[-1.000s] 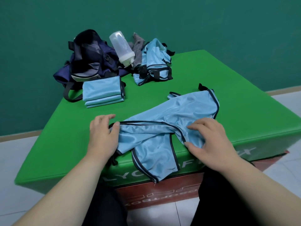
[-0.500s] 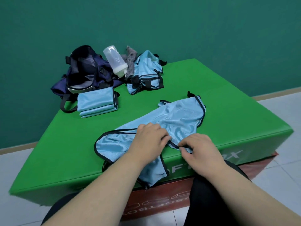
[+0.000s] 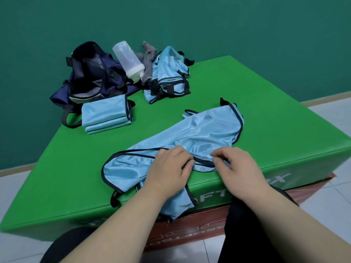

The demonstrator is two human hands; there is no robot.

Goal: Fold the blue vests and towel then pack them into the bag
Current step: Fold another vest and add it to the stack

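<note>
Shiny blue mesh of a vest (image 3: 190, 133) is lying crumpled along the near edge of the green block (image 3: 266, 111), one end hanging over the front. The left hand (image 3: 169, 171) is curling its fingers into the cloth and the right hand (image 3: 239, 168) is pinching its dark edge, apparently pulling it flat for folding. At the block's far left corner, folded vests (image 3: 106, 114) are waiting beside the open bag (image 3: 91, 76), probably staged for packing.

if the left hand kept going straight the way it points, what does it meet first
Only more of the unfolded blue vest that the left hand holds, out toward its far hem. The right hand sits close beside that line, so they might brush.
</note>
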